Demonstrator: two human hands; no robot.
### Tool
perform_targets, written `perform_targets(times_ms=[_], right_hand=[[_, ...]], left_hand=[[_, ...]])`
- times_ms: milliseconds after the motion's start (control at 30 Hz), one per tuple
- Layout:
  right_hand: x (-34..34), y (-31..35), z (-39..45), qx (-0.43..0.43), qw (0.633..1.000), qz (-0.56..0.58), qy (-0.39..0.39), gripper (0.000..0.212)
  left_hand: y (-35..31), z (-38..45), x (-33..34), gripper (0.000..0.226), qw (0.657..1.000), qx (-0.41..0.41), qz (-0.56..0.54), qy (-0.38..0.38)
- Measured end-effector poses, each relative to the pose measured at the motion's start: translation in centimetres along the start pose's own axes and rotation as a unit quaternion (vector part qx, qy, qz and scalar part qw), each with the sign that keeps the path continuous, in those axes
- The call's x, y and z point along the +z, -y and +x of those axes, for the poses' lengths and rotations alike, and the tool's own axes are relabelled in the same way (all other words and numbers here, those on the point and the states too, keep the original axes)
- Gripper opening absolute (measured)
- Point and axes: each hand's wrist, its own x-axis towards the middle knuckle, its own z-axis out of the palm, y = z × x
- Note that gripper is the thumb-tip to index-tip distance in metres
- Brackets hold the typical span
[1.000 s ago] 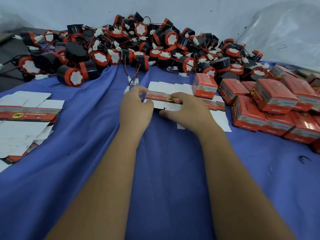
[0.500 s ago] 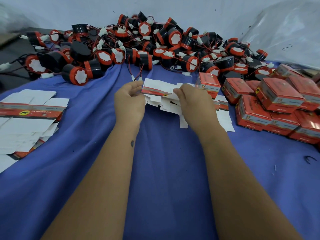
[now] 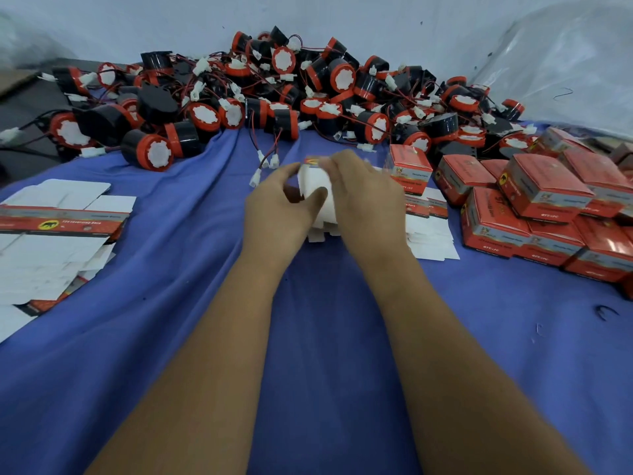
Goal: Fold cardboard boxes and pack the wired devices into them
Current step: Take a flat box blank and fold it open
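blue cloth covers the worktop, wrinkled toward its far edge, with a pale wall behind it. at the left edge lies a stack of flat, unfolded cardboard box blanks, white inside with a red printed band. along the far edge, from the left corner past the middle, sprawls a heap of black round wired devices with red rims and white faces, their red and black leads ending in small white plugs; a few plugs trail onto the cloth just beyond the hands.

near the middle of the worktop both hands meet on one white and red cardboard box blank, raised off the cloth and partly bent; it is blurred, so its exact shape is hard to tell. the left hand grips it from the left, thumb curled onto the white panel. the right hand grips it from the right and above, fingers curled over its top edge.

just right of the hands more flat white blanks lie on the cloth, and one folded red cardboard box stands behind them. at the right edge, closed red boxes are piled in two layers, touching one another. clear plastic sheeting hangs at the far right corner.
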Motion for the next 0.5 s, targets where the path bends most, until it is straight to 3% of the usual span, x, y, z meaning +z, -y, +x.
perform_targets(times_ms=[100, 233, 300, 400, 500], right_hand=[[0.3, 1.0, -0.2, 0.060, 0.982, 0.153, 0.093, 0.026], [0.3, 0.6, 0.1, 0.182, 0.924, 0.337, -0.007, 0.040], [0.0, -1.2, 0.3, 0.204, 0.918, 0.340, 0.000, 0.052], [-0.3, -3.0, 0.2, 0.134, 0.953, 0.238, 0.135, 0.085], [0.1, -2.9, 0.1, 0.089, 0.953, 0.232, 0.171, 0.086]], left_hand=[[0.0, 0.2, -0.4, 0.045, 0.997, -0.016, -0.056, -0.046], [0.4, 0.8, -1.4, 0.052, 0.993, -0.001, -0.050, -0.108], [0.7, 1.1, -1.9, 0.052, 0.992, 0.002, -0.034, -0.120], [1.0, 1.4, -2.4, 0.059, 0.994, 0.030, 0.020, -0.106], [0.8, 1.3, -2.3, 0.061, 0.991, 0.064, 0.097, -0.072]])
